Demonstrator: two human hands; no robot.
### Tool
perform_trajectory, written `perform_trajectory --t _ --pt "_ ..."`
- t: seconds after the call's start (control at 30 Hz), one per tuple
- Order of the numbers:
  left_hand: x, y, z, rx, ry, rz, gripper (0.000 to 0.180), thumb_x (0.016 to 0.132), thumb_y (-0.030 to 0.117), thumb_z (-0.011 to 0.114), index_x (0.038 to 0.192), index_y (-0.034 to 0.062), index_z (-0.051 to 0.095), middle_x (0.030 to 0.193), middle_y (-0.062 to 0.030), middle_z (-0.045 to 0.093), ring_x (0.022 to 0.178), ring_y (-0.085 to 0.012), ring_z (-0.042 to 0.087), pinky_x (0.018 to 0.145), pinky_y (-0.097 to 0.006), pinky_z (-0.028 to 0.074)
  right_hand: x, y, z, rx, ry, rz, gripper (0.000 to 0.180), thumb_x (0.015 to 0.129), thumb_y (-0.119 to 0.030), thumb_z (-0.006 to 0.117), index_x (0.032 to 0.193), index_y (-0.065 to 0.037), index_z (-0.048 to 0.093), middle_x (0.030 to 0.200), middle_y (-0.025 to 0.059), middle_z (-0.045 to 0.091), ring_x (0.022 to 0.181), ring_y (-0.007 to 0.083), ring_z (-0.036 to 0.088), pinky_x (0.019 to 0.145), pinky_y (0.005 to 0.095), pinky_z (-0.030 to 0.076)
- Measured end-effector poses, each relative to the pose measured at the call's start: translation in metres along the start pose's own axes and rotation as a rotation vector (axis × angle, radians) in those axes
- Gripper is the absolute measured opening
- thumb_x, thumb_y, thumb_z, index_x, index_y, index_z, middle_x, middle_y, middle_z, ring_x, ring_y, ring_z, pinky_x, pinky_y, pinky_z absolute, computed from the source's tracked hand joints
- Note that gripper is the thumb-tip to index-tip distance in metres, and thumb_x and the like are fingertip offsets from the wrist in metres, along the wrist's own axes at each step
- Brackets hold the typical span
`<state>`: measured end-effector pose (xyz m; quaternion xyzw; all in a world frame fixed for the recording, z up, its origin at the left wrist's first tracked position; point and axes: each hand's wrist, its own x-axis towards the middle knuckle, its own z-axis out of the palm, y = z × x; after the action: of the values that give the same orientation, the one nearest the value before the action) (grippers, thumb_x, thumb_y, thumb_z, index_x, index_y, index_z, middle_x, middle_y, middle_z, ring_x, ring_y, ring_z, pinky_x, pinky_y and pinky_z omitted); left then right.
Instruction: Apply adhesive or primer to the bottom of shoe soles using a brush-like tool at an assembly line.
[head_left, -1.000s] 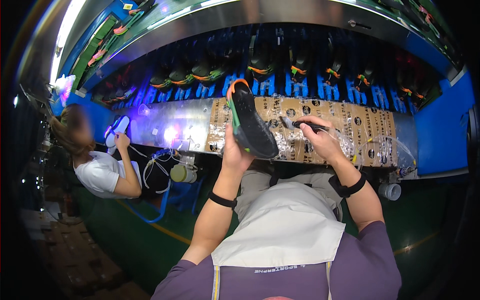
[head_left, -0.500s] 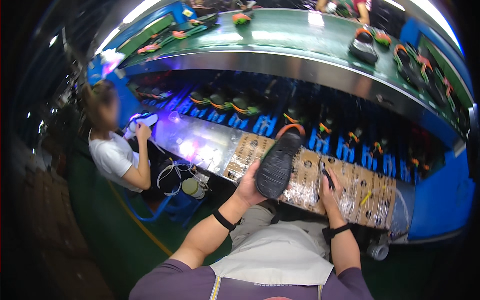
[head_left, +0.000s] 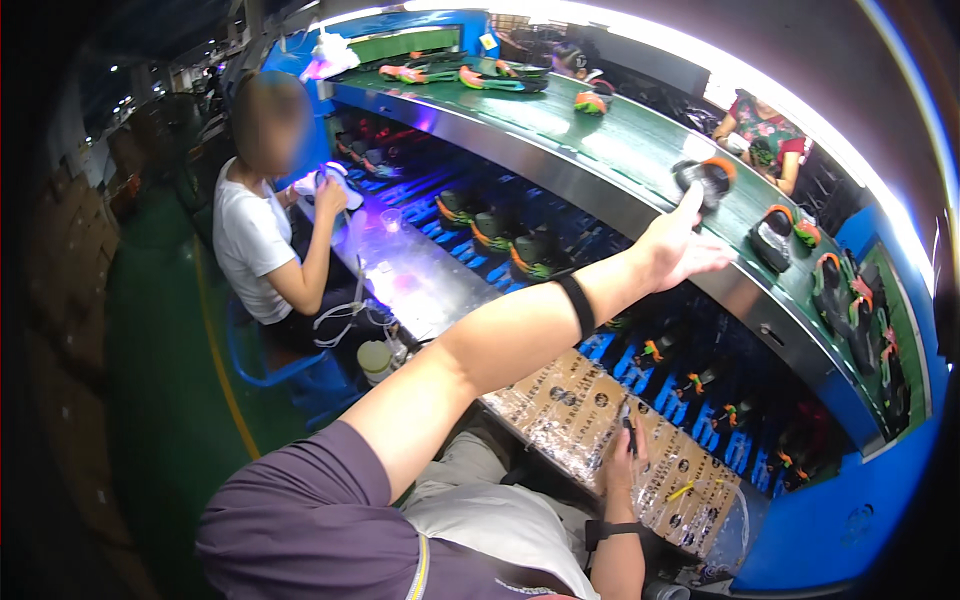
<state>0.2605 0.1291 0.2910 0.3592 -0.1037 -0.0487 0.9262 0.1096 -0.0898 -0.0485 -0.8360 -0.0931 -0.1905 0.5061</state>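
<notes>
My left hand (head_left: 682, 252) stretches out over the edge of the upper green belt (head_left: 560, 115). Its fingers are spread, and the thumb is right by a black shoe (head_left: 708, 184) with an orange collar. That shoe is slightly blurred and appears to rest on the belt; whether the thumb still touches it is hard to see. Low down, my right hand (head_left: 626, 460) is closed around a slim, dark, pen-like tool (head_left: 629, 436) with a thin tip. Beneath it lies the cardboard-covered bench (head_left: 560, 405).
More shoes stand on the belt, among them a black one (head_left: 772, 238) to the right. Below, a dark rack with blue supports (head_left: 598, 347) holds several shoes. A co-worker in a white shirt (head_left: 245, 215) sits at left, handling a white shoe (head_left: 335, 185). Another person (head_left: 765, 130) is across the belt.
My left hand has carried the black shoe from over the bench up to the belt, and its fingers have opened. The view has turned; my right hand still holds the tool.
</notes>
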Motion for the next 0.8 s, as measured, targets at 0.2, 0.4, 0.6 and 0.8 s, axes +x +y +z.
perform_trajectory --t 0.2,0.4,0.6,0.8 --pt "-0.058 -0.048 -0.06 0.57 0.057 -0.224 0.064 0.105 0.047 0.063 0.14 -0.0055 0.057 0.126 -0.0211 0.07 0.105 -0.0306 0.074 0.084 -0.039 0.061 0.001 0.0 0.0 0.054 0.001 0.025 0.037 0.097 -0.016 0.069 0.129 0.002 0.07 0.114 0.0259 0.075 0.104 0.036 0.075 0.092 0.0409 0.056" --pt "-0.075 -0.045 -0.061 1.214 0.057 0.128 0.03 0.098 0.027 0.07 0.113 0.0008 0.076 0.098 -0.0117 0.078 0.086 -0.018 0.075 0.075 -0.035 0.059 0.004 0.002 0.002 0.051 0.035 -0.036 0.034 0.096 -0.015 0.069 0.126 0.002 0.071 0.111 0.0232 0.076 0.102 0.0361 0.075 0.092 0.0409 0.057" --pt "-0.017 0.014 -0.028 1.777 -0.045 1.02 0.022 0.091 0.02 0.073 0.101 0.0003 0.074 0.1 -0.0185 0.073 0.097 -0.0384 0.071 0.088 -0.045 0.057 0.009 -0.003 0.0 0.098 0.053 -0.041 0.035 0.097 -0.014 0.068 0.128 0.001 0.071 0.113 0.0229 0.076 0.105 0.0362 0.074 0.094 0.0418 0.056" --pt "0.031 0.03 -0.024 1.956 -0.083 0.715 0.036 0.094 0.03 0.069 0.115 0.0008 0.073 0.11 -0.0208 0.069 0.109 -0.0408 0.065 0.097 -0.049 0.052 0.009 -0.006 -0.003 0.089 0.053 0.015 0.037 0.096 -0.016 0.069 0.129 0.001 0.07 0.114 0.023 0.075 0.105 0.0374 0.074 0.093 0.0415 0.056"
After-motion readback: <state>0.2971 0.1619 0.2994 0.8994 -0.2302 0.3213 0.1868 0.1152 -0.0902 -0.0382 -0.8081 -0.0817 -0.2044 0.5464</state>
